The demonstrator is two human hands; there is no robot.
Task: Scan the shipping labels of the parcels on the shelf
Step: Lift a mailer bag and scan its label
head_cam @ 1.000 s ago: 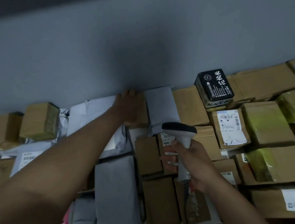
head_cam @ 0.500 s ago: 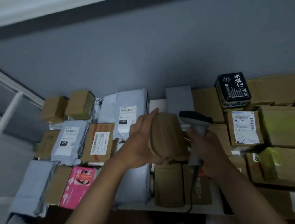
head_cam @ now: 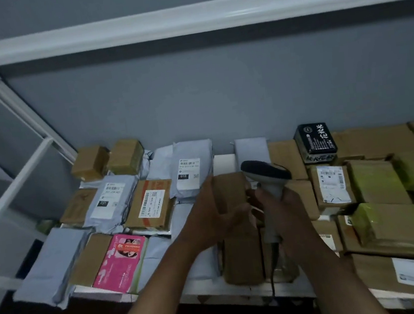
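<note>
my left hand (head_cam: 209,217) grips a small brown cardboard parcel (head_cam: 229,193). my right hand (head_cam: 284,207) holds the grey handheld barcode scanner (head_cam: 265,175) just beside it. a pink printed box (head_cam: 121,262) lies well left.

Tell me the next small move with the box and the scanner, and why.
Probably turn the small brown box in the left hand until its label faces the scanner. The side toward the camera is bare cardboard, with no label showing, and the right hand already holds the scanner beside the box, its dark head above it. Which face carries the label cannot be told.

Parcels (head_cam: 151,207) crowd the shelf (head_cam: 223,161); room above.
</note>
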